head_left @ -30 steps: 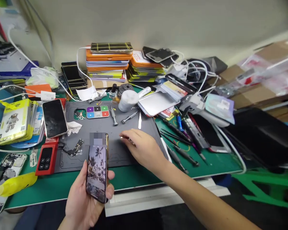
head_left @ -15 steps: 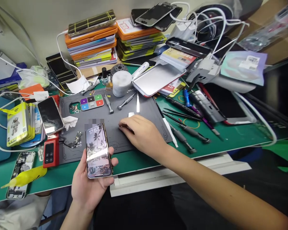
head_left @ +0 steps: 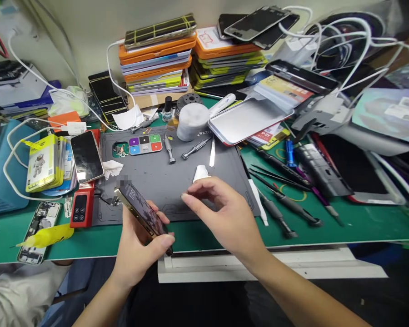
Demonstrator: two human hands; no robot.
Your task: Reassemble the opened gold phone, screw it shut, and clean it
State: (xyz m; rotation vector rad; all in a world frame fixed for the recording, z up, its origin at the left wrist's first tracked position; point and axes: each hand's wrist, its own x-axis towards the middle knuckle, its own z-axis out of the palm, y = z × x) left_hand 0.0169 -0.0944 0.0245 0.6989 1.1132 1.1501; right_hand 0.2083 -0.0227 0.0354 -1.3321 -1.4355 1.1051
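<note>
My left hand (head_left: 138,247) is wrapped round a gold-edged smartphone (head_left: 141,213), tilted so its screen faces right, over the front edge of the grey work mat (head_left: 177,181). My right hand (head_left: 225,213) hovers just right of the phone with fingers curled in a pinch; a small white piece (head_left: 201,173) shows above the fingers, and I cannot make out whether the fingers grip it. Both hands are above the mat's front half.
Two screwdrivers (head_left: 194,149) and a coloured screw tray (head_left: 145,144) lie on the mat's far side. Stacks of phone cases (head_left: 157,59), cables, a white tray (head_left: 245,120), tools (head_left: 279,218) on the green mat and a black phone (head_left: 87,156) at left crowd the bench.
The phone has been tilted from screen-up to edge-on. My right hand has lifted off the mat and drawn closer to the phone, with a white piece showing at its fingers.
</note>
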